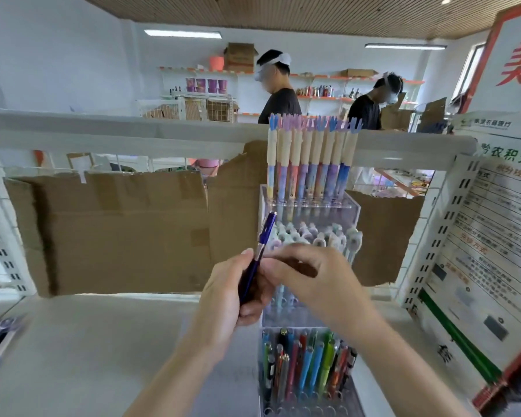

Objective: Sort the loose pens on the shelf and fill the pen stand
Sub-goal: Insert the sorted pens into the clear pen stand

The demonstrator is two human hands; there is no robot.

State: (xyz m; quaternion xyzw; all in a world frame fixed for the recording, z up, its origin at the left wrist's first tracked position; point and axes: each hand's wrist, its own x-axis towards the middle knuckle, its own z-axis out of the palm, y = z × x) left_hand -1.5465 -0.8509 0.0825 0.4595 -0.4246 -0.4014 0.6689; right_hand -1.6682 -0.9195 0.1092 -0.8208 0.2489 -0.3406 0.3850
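Cardboard sheet (118, 230) behind pen stand (310, 350), poster (475, 251) to its right

Shop interior, lit from above.
I see white walls (57, 55), slatted wood ceiling (283, 10), two tube lights (182, 33), orange-edged wall shelves (328, 97), torn cardboard (118, 230) backing.

A dark blue pen (260, 251) is showing between the fingers; beyond them pastel pens (310, 164) are wearing cream caps, against brown cardboard (118, 233).
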